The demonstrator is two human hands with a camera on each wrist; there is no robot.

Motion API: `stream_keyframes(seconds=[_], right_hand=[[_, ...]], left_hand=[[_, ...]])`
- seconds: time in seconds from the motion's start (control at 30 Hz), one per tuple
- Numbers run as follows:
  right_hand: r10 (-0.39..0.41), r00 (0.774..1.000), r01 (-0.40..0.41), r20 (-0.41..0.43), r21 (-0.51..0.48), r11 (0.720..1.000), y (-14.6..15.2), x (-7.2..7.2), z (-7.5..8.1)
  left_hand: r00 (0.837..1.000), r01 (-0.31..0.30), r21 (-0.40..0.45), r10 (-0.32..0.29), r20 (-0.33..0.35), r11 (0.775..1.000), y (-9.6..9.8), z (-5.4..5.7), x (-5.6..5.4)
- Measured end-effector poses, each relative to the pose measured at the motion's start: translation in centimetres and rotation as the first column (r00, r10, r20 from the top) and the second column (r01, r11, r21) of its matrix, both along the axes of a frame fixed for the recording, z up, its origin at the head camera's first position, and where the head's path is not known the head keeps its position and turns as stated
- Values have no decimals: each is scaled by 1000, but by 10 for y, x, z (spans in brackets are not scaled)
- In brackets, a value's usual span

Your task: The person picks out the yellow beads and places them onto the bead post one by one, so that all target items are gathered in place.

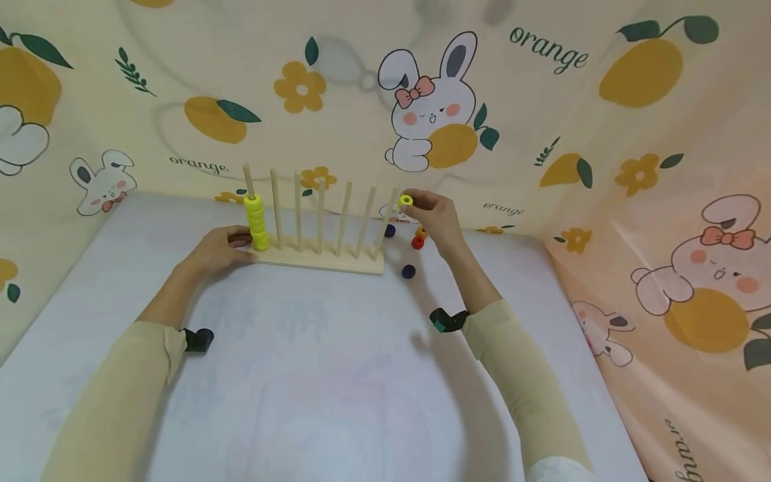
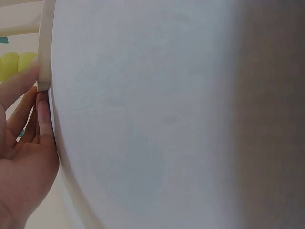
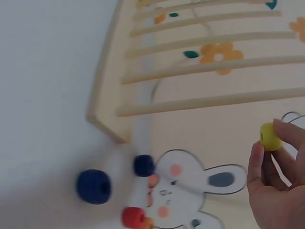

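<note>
A pale wooden peg stand (image 1: 319, 261) with a row of upright rods stands on the white table. Yellow beads (image 1: 257, 223) are stacked on its leftmost rod; the other rods are bare. At that end my left hand (image 1: 213, 251) holds the base, and the left wrist view shows the thumb (image 2: 21, 85) on it beside the yellow beads. My right hand (image 1: 438, 219) pinches one yellow bead (image 3: 271, 137) between thumb and fingertips. This bead is up near the top of the rightmost rod (image 1: 387, 221), apart from it, just to its right.
Right of the stand lie two dark blue beads, one nearer (image 1: 408, 272) and one farther back (image 1: 390, 231). A red bead (image 1: 417, 243) sits against an orange bead (image 1: 422, 231) under my right hand. A printed cloth (image 1: 349, 147) hangs behind the table.
</note>
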State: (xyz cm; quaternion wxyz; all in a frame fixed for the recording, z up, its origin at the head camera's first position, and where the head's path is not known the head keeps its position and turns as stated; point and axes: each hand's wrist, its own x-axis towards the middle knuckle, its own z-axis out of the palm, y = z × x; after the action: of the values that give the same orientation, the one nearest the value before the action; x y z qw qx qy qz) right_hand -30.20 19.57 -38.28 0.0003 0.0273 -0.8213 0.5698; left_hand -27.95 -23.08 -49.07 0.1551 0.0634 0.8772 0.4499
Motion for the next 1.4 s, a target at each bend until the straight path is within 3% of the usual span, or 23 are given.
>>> stream_keyframes(seconds=[0.33, 0.6, 1.03, 1.4], right_hand=[[18, 998, -19, -52, -15, 1000, -5, 3, 42], [93, 991, -92, -94, 12, 996, -19, 9, 67], [219, 963, -215, -157, 40, 976, -65, 3, 84], [323, 931, -316, -169, 70, 946, -102, -3, 94]], left_hand=[[1000, -5, 15, 5, -4, 1000, -1, 3, 1], [1000, -1, 15, 1, 4, 1000, 1, 5, 2], [1000, 7, 22, -7, 23, 1000, 2, 3, -1], [1000, 14, 35, -14, 12, 999, -1, 4, 3]])
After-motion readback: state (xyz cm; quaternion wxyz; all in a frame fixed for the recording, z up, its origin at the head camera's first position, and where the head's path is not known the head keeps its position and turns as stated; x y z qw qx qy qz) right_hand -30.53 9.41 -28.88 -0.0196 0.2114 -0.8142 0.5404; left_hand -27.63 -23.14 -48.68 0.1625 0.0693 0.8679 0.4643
